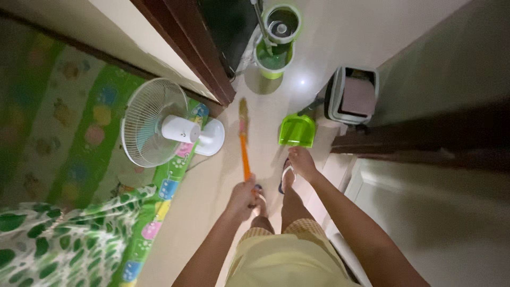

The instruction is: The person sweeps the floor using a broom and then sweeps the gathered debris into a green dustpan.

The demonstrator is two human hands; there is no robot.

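My left hand (241,197) is closed around the orange handle of a broom (244,151), whose bristle head rests on the pale floor ahead of me. My right hand (303,162) reaches down toward a bright green dustpan (296,130) that stands on the floor just beyond it. The fingers point at the dustpan's near edge, and whether they touch it is hard to tell. My legs and feet in sandals show below the hands.
A white standing fan (159,125) sits left on a colourful play mat (79,133). A green mop bucket (276,42) stands ahead, a grey lidded bin (353,95) to its right. Dark wooden door frames (202,58) flank the narrow passage. A leaf-patterned cloth (58,244) lies lower left.
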